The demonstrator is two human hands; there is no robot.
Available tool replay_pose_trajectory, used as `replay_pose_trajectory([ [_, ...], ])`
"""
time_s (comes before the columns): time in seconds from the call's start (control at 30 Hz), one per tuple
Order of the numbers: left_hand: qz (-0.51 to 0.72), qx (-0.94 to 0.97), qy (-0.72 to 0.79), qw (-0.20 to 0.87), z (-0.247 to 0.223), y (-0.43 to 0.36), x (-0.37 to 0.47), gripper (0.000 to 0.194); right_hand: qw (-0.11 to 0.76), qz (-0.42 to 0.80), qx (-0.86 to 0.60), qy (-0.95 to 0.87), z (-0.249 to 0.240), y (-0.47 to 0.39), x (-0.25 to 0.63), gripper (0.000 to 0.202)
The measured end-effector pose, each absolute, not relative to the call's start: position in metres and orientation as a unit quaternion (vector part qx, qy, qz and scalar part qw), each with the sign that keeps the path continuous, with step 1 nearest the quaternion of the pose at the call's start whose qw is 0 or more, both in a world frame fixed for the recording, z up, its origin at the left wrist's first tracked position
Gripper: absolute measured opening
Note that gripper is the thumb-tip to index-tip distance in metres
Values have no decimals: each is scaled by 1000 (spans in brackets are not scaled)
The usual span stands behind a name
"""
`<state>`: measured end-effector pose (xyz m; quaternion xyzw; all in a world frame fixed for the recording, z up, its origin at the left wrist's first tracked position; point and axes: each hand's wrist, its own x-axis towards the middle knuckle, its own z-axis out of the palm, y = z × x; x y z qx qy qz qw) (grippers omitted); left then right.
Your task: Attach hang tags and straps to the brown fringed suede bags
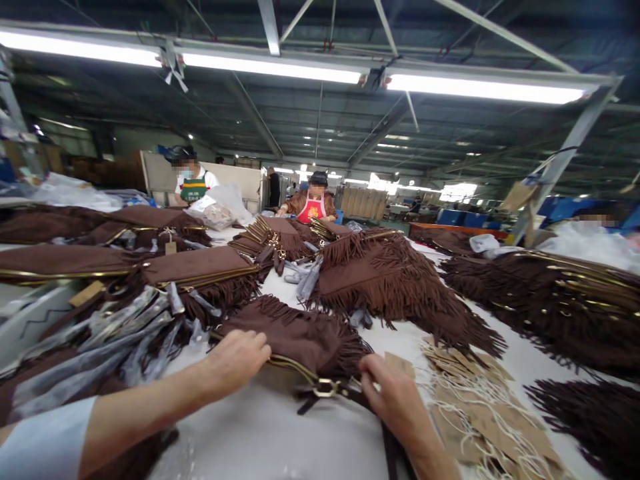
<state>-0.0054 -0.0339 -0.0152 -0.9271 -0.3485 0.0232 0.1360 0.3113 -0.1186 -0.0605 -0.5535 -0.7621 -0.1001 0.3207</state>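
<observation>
A dark brown fringed bag lies on the white table in front of me, its gold zipper edge facing me. My left hand is closed on the zipper edge at the bag's left side, with fingers curled over the fabric. At the bag's right end, my right hand has its fingers curled together beside the fringe; what they hold is hidden. Between the hands sits a gold ring buckle with a dark strap. The strap also hangs down under my right wrist. A brown card tag lies just behind the right fingers.
Brown tags with white strings spread at the right. Stacked fringed bags stand behind, with more bags far right. At left are bags and plastic-wrapped straps. Two people in aprons work across the table.
</observation>
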Motion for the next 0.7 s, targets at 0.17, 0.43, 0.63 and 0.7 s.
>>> replay_pose_trajectory([
  [0.17,-35,-880,-474,-23,-14,-26,-32,14,362,-49,-504,-783,-44,-120,277,6],
  [0.43,-175,-819,-396,-376,-6,-39,-5,18,304,-141,-503,-797,-72,-108,217,15],
  [0.63,-175,-813,-377,-409,2,-43,0,20,359,-215,-497,-760,-70,-105,237,27],
  [0.7,-195,-842,-372,-338,6,-43,-2,15,345,-235,-508,-753,-66,-108,250,27],
])
